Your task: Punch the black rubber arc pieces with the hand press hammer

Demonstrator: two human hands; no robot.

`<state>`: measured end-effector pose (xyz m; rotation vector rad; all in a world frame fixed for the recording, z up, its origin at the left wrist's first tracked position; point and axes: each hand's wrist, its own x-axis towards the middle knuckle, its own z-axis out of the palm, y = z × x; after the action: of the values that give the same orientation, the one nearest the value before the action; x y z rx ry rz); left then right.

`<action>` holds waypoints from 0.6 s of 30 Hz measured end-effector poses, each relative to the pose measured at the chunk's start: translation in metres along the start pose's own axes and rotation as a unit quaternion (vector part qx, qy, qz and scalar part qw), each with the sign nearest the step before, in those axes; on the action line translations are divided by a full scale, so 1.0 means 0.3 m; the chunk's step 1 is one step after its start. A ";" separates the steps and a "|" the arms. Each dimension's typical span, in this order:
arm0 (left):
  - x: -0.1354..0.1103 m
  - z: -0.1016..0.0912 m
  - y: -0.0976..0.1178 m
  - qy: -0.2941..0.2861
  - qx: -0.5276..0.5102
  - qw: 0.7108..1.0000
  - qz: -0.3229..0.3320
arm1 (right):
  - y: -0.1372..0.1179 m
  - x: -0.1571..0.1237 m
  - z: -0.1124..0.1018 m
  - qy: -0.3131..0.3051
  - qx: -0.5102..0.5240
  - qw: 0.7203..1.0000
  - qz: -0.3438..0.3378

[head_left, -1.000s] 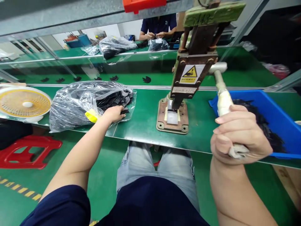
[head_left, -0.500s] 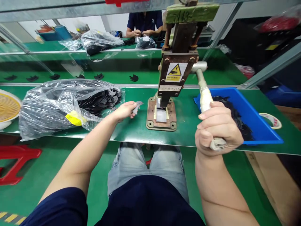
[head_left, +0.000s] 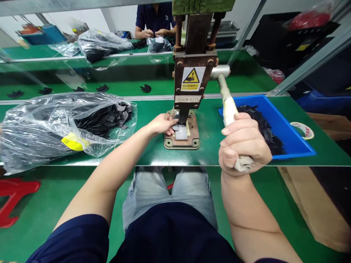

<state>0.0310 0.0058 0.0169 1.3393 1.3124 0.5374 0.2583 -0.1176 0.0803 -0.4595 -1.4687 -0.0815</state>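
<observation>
Head view: left hand (head_left: pixel 163 125) at the base of the press (head_left: pixel 193 60); right hand (head_left: pixel 244 144) on the lever (head_left: pixel 228 107).
Left forearm reaches forward and inward, fingertips pinching a thin, curved dark piece (head_left: pixel 176 128) beside the press's pale plate (head_left: pixel 181 133), near the front edge of the table (head_left: pixel 208 157); right forearm is raised, fist wrapped around the tape-covered lever; press is worn brown metal, its base round-cornered; wrinkled clear bag (head_left: pixel 33 137) of black curved pieces lies along the front edge, left; smooth blue plastic bin (head_left: pixel 297 155) sits right.
</observation>
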 end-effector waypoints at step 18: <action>0.016 0.040 0.053 0.032 0.034 0.999 -0.024 | 0.017 -0.007 0.017 0.051 -0.013 0.998 0.015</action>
<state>0.0490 0.0094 0.0260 1.3525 1.4216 0.5108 0.2548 -0.1116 0.0772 -0.4913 -1.3612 -0.0998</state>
